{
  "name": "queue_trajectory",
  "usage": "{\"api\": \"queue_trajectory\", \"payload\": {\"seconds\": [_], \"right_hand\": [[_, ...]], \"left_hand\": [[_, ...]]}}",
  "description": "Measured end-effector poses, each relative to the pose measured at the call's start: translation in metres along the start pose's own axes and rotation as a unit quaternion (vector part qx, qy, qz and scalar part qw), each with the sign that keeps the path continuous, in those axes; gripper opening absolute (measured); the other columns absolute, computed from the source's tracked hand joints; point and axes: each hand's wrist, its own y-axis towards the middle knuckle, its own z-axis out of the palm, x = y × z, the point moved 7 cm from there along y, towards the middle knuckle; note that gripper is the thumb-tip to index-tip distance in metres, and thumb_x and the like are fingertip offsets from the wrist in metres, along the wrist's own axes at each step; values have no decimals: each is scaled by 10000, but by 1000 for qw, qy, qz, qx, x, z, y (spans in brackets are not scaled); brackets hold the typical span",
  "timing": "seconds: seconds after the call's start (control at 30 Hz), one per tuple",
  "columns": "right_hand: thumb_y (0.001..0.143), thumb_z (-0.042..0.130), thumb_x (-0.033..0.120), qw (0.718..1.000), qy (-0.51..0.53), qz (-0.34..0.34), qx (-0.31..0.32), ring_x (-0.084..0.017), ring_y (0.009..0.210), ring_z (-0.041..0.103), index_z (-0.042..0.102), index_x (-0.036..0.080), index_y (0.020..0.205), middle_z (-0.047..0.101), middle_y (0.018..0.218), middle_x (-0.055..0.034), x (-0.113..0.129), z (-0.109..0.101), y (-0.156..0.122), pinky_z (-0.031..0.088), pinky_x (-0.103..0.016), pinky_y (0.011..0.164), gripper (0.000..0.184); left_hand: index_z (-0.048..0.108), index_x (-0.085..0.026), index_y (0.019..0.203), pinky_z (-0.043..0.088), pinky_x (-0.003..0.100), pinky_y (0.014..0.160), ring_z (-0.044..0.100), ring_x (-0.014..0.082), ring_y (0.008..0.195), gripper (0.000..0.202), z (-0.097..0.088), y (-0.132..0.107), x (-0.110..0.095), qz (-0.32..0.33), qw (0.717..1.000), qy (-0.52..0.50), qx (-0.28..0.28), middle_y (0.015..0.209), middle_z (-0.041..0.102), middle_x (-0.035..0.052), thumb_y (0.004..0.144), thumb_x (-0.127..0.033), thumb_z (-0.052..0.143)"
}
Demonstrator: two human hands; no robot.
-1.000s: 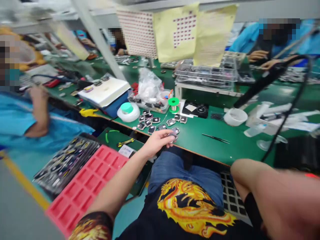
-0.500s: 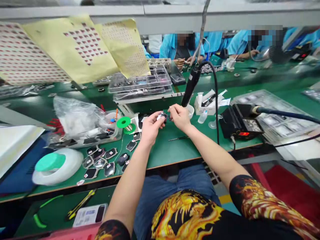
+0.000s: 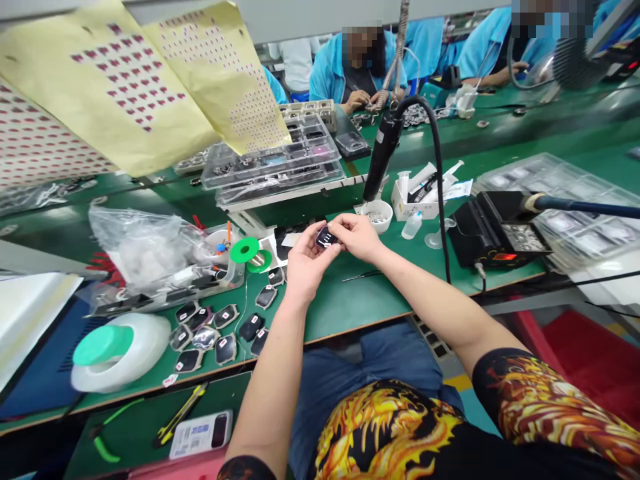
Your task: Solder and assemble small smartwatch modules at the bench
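Note:
A small dark watch case (image 3: 327, 238) with light marks on its face is held over the green bench. My left hand (image 3: 306, 263) is closed round it from the left and below. From the right, my right hand (image 3: 359, 238) presses its fingertips against the upper right edge of the case; whether a tiny part is between them is hidden. Below my right wrist, thin dark tweezers (image 3: 361, 276) lie on the bench. To the left of my left forearm are several watch cases (image 3: 226, 348) with small white labels. A green solder spool (image 3: 245, 251) stands beyond them.
A black electric screwdriver (image 3: 384, 157) hangs above a white cup (image 3: 377, 217) of small parts. The soldering station (image 3: 493, 230) is at the right. At the left are a white bottle with a green lid (image 3: 145, 350) and a plastic bag (image 3: 145, 250). Co-workers in blue (image 3: 327, 67) sit opposite.
My right hand has come in to the watch case, where a gap was before. The case now shows its dark, marked face. The camera view has tilted downward a little.

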Motion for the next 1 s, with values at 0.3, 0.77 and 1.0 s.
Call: {"api": "queue_trajectory", "payload": {"seconds": [0.3, 0.77, 1.0], "right_hand": [[905, 745, 641, 1000, 15, 11, 8, -113, 464, 524, 633, 175, 778, 580, 584, 25, 0, -4, 2, 386, -211, 451, 495], [907, 715, 743, 1000, -7, 13, 23, -115, 488, 518, 632, 179, 743, 594, 601, 13, -2, -6, 4, 382, -211, 434, 594], [779, 823, 855, 993, 109, 50, 8, -155, 467, 619, 621, 188, 811, 649, 584, -12, -9, 2, 2, 510, -217, 404, 698]], "left_hand": [[708, -221, 1392, 634, 348, 1001, 758, 204, 1075, 601, 2, -5, 9, 17, 997, 59, -46, 1287, 766, 86, 845, -379, 901], [765, -248, 1293, 633, 325, 1017, 749, 187, 1105, 553, 11, -8, 1, -2, 1000, -20, -4, 1218, 772, 61, 784, -319, 968], [737, -241, 1308, 625, 250, 769, 734, 143, 897, 591, -4, 1, -11, 23, 998, -47, -31, 1092, 774, 57, 774, -333, 972]]}}
